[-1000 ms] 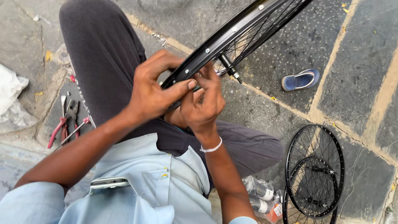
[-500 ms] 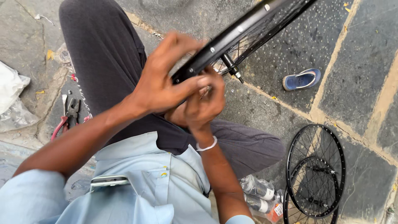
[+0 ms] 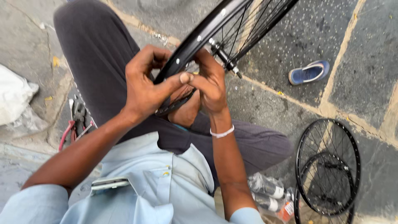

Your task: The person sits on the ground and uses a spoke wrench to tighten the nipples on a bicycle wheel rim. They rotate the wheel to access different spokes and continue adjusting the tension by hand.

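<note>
A black spoked bicycle wheel [image 3: 215, 25] rests over my lap, its rim running from the top right down to my hands. My left hand [image 3: 145, 89] is wrapped over the near part of the rim, thumb stretched across it. My right hand [image 3: 211, 81] grips the same stretch of rim from the other side, fingers curled beside the spokes and the axle end [image 3: 226, 62]. A white band sits on my right wrist. I sit on stone paving in dark trousers and a light blue shirt.
Two more black spoked wheels [image 3: 327, 166] lie stacked on the ground at the lower right. Plastic-wrapped parts [image 3: 265, 193] lie by my right elbow. Red-handled pliers [image 3: 74, 124] lie at my left. A blue sandal [image 3: 309, 71] sits on the paving; a white bag [image 3: 14, 99] at far left.
My left hand shifted along the rim and re-gripped it with the thumb across; the wheel turned slightly in my hands. My right hand stayed on the rim.
</note>
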